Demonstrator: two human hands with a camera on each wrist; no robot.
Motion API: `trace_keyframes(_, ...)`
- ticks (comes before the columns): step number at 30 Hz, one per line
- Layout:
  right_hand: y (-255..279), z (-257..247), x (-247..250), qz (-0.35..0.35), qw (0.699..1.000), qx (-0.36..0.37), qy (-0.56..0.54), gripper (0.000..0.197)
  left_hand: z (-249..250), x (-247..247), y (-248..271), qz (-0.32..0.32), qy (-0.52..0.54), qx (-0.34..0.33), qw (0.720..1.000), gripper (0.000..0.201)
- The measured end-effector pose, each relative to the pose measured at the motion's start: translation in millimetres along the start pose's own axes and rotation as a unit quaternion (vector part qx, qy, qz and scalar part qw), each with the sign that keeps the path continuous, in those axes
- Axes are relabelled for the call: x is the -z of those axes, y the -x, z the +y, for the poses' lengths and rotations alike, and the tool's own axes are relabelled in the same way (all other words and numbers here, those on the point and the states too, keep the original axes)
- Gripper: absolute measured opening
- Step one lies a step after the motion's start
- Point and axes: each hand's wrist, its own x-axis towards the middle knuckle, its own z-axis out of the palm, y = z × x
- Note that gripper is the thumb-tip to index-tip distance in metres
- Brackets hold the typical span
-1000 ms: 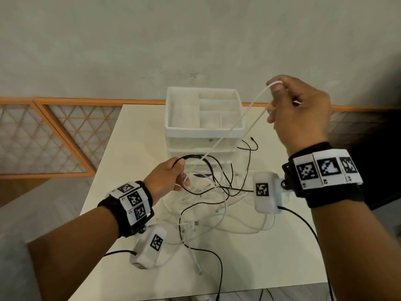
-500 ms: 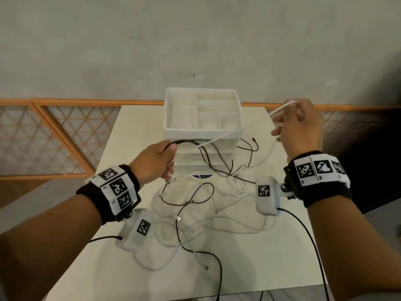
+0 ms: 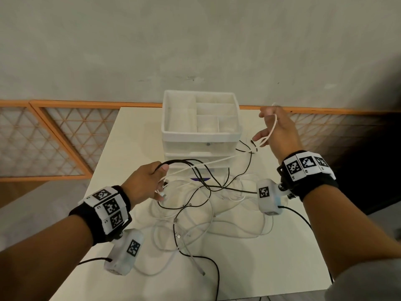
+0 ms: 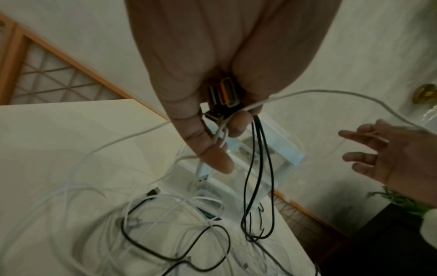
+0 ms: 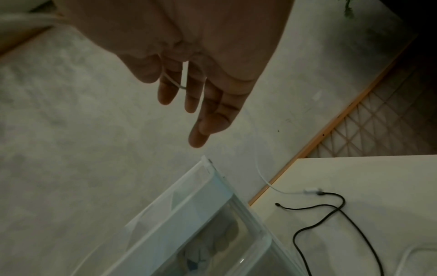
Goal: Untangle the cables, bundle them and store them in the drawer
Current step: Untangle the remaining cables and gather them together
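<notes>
My left hand (image 3: 149,181) grips a bunch of black cables (image 3: 195,165) and a white cable (image 3: 217,161) in front of the drawer unit (image 3: 201,134). In the left wrist view the left hand (image 4: 205,93) clamps several plugs (image 4: 223,95) in its curled fingers, and the black cables (image 4: 260,168) hang down from it. My right hand (image 3: 275,129) is raised to the right of the unit with fingers spread. The white cable loops over it and passes between its straight fingers (image 5: 165,93). A tangle of white and black cables (image 3: 195,213) lies on the table.
The white table (image 3: 130,131) stands against a grey wall. The drawer unit has a divided top tray and shut drawers below. An orange lattice rail (image 3: 54,137) runs behind the table. A loose black cable end (image 5: 331,207) lies right of the unit.
My right hand has come down from above the unit to its right side and gone from pinching the white cable to spread fingers. The left hand keeps its grip on the cables.
</notes>
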Motion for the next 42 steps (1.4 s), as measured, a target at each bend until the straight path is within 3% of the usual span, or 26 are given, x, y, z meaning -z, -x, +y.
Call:
trace_keyframes(3, 0, 18, 6, -0.057, 0.996, -0.041, 0.059, 0.038, 8, -3, -1, 0.019, 0.025, 0.001, 0.999, 0.033)
trace_keyframes(5, 8, 37, 10, -0.13, 0.963, -0.089, 0.217, 0.064, 11, -3, -1, 0.033, 0.021, -0.003, 0.999, 0.034)
trace_keyframes(7, 22, 47, 6, -0.123, 0.935, -0.11, 0.315, 0.066, 14, -4, 0, 0.04, 0.018, -0.005, 0.999, 0.035)
trace_keyframes(9, 45, 38, -9, -0.07, 0.963, -0.053, 0.256, 0.046, 19, -8, 0, 0.036, 0.024, 0.0, 0.999, 0.036)
trace_keyframes(11, 73, 12, -39, -0.118, 0.979, 0.052, 0.159, 0.028, 27, -17, 0, 0.016, 0.063, 0.004, 0.998, 0.034)
trace_keyframes(14, 102, -7, -78, -0.243, 0.939, 0.138, 0.201, 0.036, 42, -31, 1, -0.005, 0.099, -0.024, 0.995, 0.032)
trace_keyframes(16, 102, -10, -83, -0.248, 0.933, 0.128, 0.226, 0.026, 46, -35, 2, 0.006, 0.1, -0.044, 0.994, 0.033)
trace_keyframes(18, 96, -17, -76, -0.248, 0.957, 0.055, 0.139, 0.02, 44, -34, 2, 0.018, 0.117, -0.042, 0.992, 0.034)
trace_keyframes(20, 95, -26, -67, -0.287, 0.957, -0.03, 0.028, 0.023, 39, -34, 4, 0.027, 0.129, -0.042, 0.99, 0.033)
trace_keyframes(21, 97, -32, -65, -0.318, 0.947, -0.041, 0.016, 0.023, 37, -34, 6, 0.032, 0.13, -0.047, 0.99, 0.032)
trace_keyframes(23, 101, -30, -68, -0.365, 0.926, 0.018, 0.091, 0.02, 33, -36, 7, 0.035, 0.12, -0.058, 0.991, 0.031)
trace_keyframes(26, 93, -10, -65, -0.298, 0.929, 0.099, 0.197, 0.019, 21, -32, 2, 0.054, 0.115, -0.044, 0.991, 0.033)
trace_keyframes(29, 76, 3, -43, -0.206, 0.947, 0.098, 0.228, 0.027, 2, -20, 0, 0.081, 0.089, 0.013, 0.993, 0.031)
trace_keyframes(31, 73, 2, -29, -0.219, 0.953, 0.082, 0.191, 0.022, -5, -12, 3, 0.055, 0.072, 0.058, 0.994, 0.026)
trace_keyframes(33, 77, -3, -26, -0.259, 0.946, 0.081, 0.176, 0.017, -2, -6, 5, 0.019, -0.016, 0.083, 0.996, 0.025)
trace_keyframes(36, 85, -6, -35, -0.292, 0.934, 0.093, 0.185, 0.015, 19, 4, 8, -0.021, -0.22, 0.065, 0.973, 0.034)
trace_keyframes(38, 87, -8, -41, -0.3, 0.932, 0.094, 0.18, 0.015, 31, 8, 9, -0.025, -0.301, 0.046, 0.952, 0.039)
trace_keyframes(40, 89, -12, -46, -0.309, 0.929, 0.099, 0.18, 0.015, 38, 6, 11, -0.03, -0.308, 0.01, 0.951, 0.037)
trace_keyframes(42, 90, -18, -52, -0.304, 0.93, 0.11, 0.176, 0.015, 44, -4, 16, -0.073, -0.243, -0.016, 0.967, 0.033)
